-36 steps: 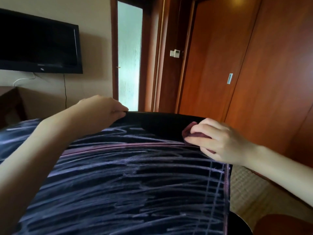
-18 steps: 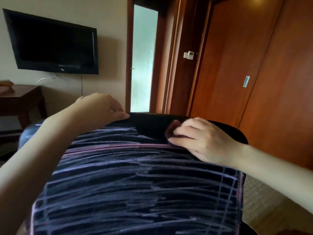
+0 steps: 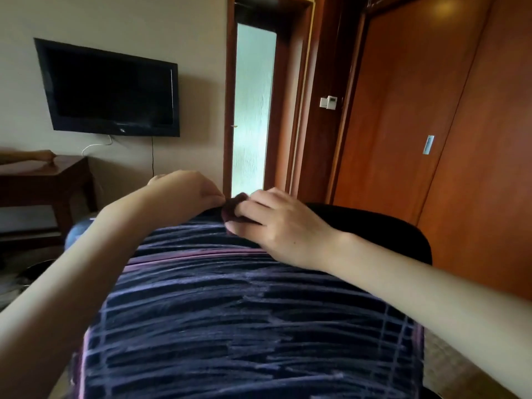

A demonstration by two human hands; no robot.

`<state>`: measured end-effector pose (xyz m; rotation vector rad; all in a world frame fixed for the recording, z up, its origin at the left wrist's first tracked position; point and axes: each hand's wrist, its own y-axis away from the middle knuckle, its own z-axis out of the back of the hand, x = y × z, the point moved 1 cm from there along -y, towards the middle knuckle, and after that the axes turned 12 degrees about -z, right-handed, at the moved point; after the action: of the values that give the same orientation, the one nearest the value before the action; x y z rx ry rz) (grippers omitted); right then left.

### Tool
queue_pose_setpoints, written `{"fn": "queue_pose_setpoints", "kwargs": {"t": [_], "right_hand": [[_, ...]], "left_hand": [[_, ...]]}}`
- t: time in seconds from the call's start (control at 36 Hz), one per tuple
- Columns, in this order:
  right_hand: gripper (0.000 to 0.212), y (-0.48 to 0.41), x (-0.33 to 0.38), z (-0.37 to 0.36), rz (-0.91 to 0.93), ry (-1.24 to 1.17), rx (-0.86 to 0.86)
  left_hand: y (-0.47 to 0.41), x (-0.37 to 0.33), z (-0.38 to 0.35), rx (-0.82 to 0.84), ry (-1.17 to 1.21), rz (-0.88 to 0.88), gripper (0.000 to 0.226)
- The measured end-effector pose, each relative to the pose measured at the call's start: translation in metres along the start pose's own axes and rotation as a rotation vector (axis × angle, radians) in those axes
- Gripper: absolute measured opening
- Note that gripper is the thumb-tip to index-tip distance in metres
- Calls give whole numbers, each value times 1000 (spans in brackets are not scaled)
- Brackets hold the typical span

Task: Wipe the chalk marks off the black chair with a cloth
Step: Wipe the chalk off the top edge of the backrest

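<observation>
A dark flat television (image 3: pixel 110 90) hangs on the cream wall (image 3: pixel 115 21) above a dark wooden side table (image 3: pixel 43 180), left of a frosted glass door (image 3: pixel 253 110) and reddish wooden wardrobe panels (image 3: pixel 417 110).

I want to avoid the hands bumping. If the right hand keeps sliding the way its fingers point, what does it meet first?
Most likely the left hand: the right hand, holding the cloth, points leftward along the chair top; they look nearly touching.

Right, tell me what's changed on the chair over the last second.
The right hand slid the dark red cloth leftward along the top of the black chair, from near the right side to right beside the left hand. The left hand still grips the top edge. The chalk marks across the lower part remain.
</observation>
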<state>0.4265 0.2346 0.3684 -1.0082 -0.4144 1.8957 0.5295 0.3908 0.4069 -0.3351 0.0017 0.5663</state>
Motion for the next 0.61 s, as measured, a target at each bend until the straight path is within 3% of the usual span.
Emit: {"fn": "queue_pose_setpoints", "kwargs": {"t": [0.08,0.31,0.5,0.61], "right_hand": [[48,27,-10,7,9,40,51],[34,70,-21,31,-27,111,150],[24,3,7,24,23,-21,-50],[16,-29,31,-12,27,-98,-82]], "left_hand": [[0,3,-4,-15,3,-12,27],[6,0,0,-50,91,-50,26],[9,-6,4,-37,87,-44,27],[23,8,7,-157,13,15,23]]}}
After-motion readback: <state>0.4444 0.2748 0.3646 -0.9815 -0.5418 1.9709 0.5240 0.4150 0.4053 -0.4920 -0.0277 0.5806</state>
